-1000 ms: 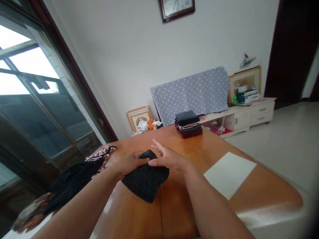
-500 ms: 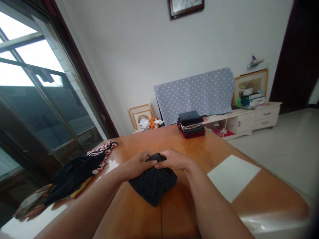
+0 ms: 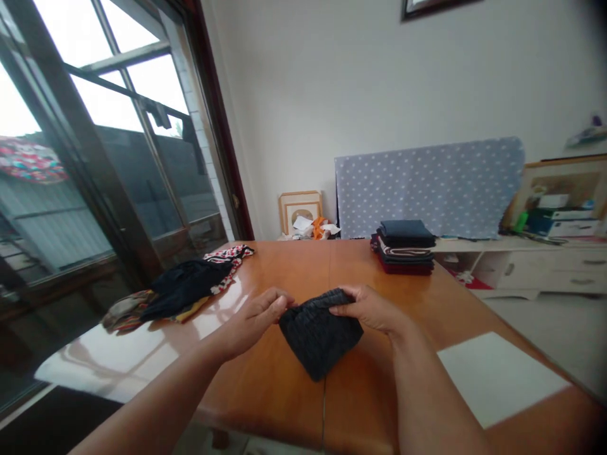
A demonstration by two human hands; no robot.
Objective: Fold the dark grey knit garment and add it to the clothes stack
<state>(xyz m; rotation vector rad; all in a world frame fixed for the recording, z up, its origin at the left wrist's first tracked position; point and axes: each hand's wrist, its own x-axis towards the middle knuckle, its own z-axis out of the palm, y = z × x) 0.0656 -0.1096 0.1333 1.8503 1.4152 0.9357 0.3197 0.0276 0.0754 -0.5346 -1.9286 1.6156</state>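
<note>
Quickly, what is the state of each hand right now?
Left hand: at the left corner of the dark folded cloth; whether its grip is closed cannot be told.
Right hand: closed, holding the dark folded cloth.

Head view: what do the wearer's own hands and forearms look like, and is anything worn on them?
The left forearm and right forearm are bare, with no sleeve in the picture. The left hand and right hand are ungloved. No watch or bracelet shows; no ring can be made out, though some fingers are hidden.
</note>
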